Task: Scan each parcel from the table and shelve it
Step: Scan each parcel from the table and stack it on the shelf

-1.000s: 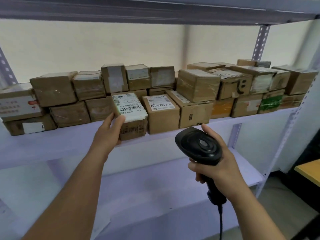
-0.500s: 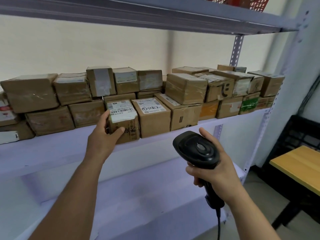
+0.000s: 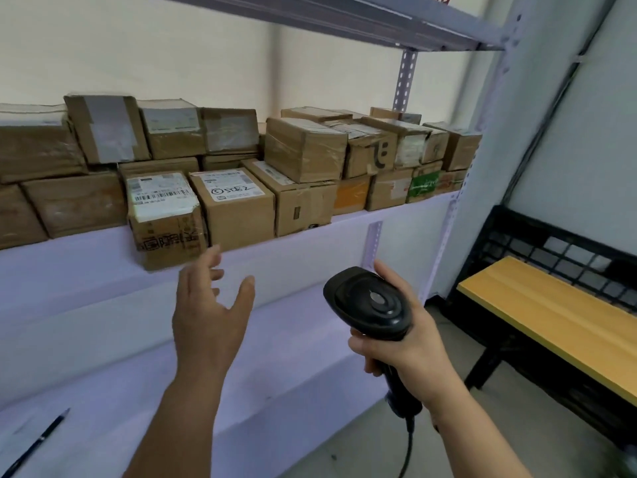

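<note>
Head view, left hand: my left hand point(image 3: 210, 312) hangs in front of the shelf edge with fingers spread wide and nothing in it.
Head view, right hand: my right hand point(image 3: 401, 343) is wrapped around the grip of the scanner point(image 3: 370, 303), whose head points up toward the shelf point(image 3: 86, 267); the cable drops below the wrist.
Parcel position: the parcel point(image 3: 165, 219) with the barcode label on top sits at the front of the middle shelf, just beside a box point(image 3: 236, 205) marked in black pen on its right, with stacked boxes behind and to its left.
Key relation: the parcel lies up and slightly left of my left hand, apart from the fingertips; the left hand is clearly the nearer one, the scanner hand well to the right.
Parcel axis: I cannot tell which side is longer; the label side faces up and toward me.
Table: a yellow-topped table point(image 3: 551, 319) stands at the right edge, near the scanner hand; no parcel shows on the visible part.
Judgement: this parcel appears shelved, so the next move likely turns right toward the table.
Other item: a pen point(image 3: 34, 443) lies on the lower shelf at bottom left.
</note>
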`<action>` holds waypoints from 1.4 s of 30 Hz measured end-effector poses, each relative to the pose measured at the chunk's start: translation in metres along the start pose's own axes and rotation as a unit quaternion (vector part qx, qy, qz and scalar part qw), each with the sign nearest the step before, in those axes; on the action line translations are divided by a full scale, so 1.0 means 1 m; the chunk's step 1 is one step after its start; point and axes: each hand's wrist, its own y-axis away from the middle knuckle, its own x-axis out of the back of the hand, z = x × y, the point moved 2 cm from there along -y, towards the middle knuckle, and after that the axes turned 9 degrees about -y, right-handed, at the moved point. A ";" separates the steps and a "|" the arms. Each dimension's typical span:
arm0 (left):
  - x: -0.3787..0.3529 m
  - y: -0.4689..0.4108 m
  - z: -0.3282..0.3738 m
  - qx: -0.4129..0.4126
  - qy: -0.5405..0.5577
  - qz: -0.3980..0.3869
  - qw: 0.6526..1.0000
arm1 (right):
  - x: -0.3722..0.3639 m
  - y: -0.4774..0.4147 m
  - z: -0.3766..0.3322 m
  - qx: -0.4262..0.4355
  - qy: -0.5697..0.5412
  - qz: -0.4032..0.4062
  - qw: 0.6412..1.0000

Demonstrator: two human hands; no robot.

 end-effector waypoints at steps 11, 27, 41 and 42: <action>-0.114 0.108 0.070 -0.065 -0.020 -0.240 0.968 | 0.109 0.069 0.001 -0.006 -0.013 0.095 0.995; -0.268 0.244 0.254 -0.185 0.014 -0.368 0.911 | 0.336 0.199 -0.027 0.031 0.004 0.273 0.961; -0.375 0.343 0.361 -0.283 0.056 -0.460 0.840 | 0.460 0.283 -0.041 0.022 0.036 0.438 0.898; -0.384 0.346 0.365 -0.285 0.059 -0.462 0.837 | 0.469 0.285 -0.040 0.022 0.038 0.446 0.894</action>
